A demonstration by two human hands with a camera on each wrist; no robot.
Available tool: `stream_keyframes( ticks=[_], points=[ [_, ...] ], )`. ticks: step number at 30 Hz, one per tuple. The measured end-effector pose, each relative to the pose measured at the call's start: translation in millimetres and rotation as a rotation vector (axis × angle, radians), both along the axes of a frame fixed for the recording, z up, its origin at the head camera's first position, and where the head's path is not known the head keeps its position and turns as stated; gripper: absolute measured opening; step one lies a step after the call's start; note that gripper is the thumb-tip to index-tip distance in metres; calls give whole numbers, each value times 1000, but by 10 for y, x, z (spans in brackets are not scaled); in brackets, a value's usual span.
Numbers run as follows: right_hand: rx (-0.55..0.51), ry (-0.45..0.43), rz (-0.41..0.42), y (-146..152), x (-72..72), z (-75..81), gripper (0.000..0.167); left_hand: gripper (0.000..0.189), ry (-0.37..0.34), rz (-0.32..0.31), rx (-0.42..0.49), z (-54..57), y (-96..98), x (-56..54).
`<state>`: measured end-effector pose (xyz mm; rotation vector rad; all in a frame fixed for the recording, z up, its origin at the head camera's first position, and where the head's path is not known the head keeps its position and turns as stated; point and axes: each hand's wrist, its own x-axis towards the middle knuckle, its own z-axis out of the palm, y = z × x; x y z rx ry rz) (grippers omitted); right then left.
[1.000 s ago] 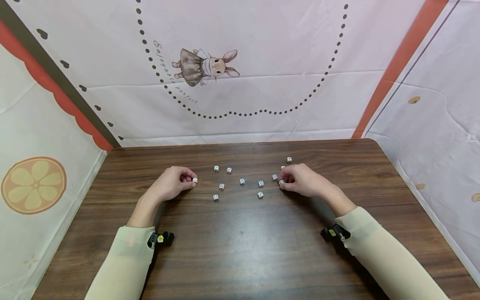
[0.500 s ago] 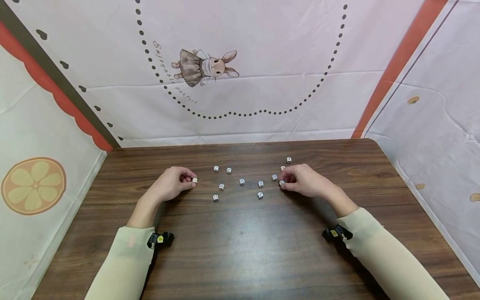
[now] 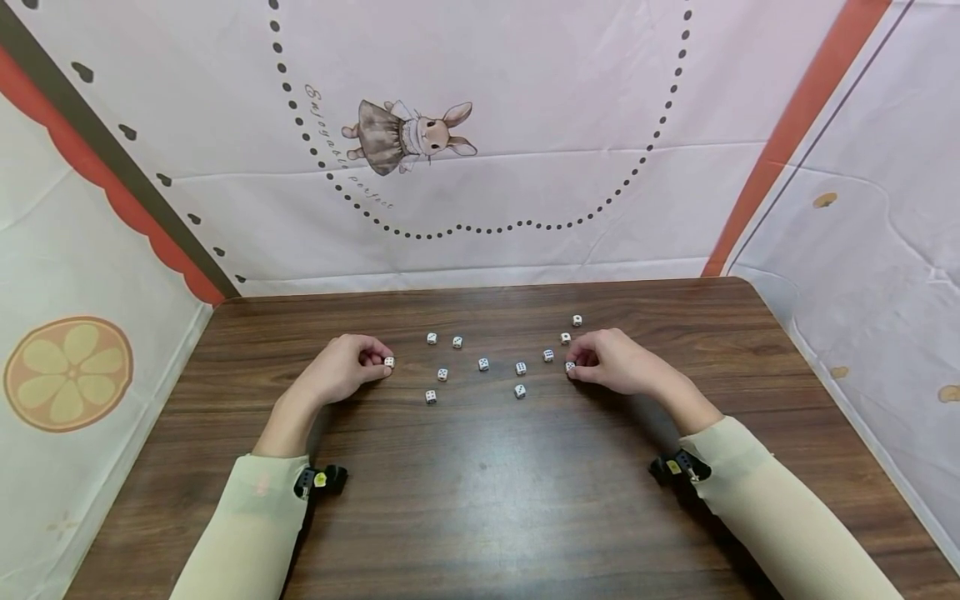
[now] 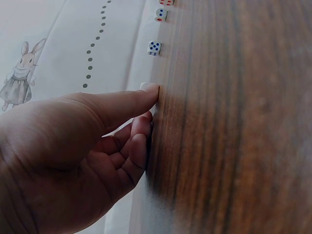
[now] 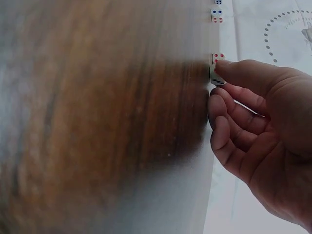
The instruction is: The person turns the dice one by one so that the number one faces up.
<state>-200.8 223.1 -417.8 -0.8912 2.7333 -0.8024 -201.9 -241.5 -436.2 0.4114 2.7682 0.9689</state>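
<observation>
At the left of the table, my left hand (image 3: 347, 368) pinches a small white die (image 3: 389, 362) between thumb and fingers. The thumb hides most of that die in the left wrist view. On the other side, my right hand (image 3: 617, 360) holds another white die (image 3: 570, 367) at its fingertips, on or just over the tabletop. In the right wrist view the thumb partly covers this die (image 5: 218, 77). Closest to the right hand are a die (image 3: 566, 338) just behind its fingers and a die (image 3: 548, 356) to their left.
Several more dice lie scattered between the hands, among them a die (image 3: 483, 365) near the middle and a die (image 3: 431, 397) further left. One die (image 3: 577, 320) sits toward the back. The brown wooden table (image 3: 480, 500) ends at a printed cloth (image 3: 555, 167).
My right hand has shifted slightly to the right with its die, widening the gap to the dice on its left and uncovering the one behind. The left hand stays in place.
</observation>
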Motion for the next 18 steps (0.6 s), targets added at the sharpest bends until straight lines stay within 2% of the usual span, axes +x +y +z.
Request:
stream_keyframes(
  ticks=[8,18],
  points=[
    [-1,-17,-7,3,2,-9,5,11,-3,-4,1,5,-1,9],
    [45,16,17,-68,-16,14,10,10,3,1,-2,0,6,0]
  ],
)
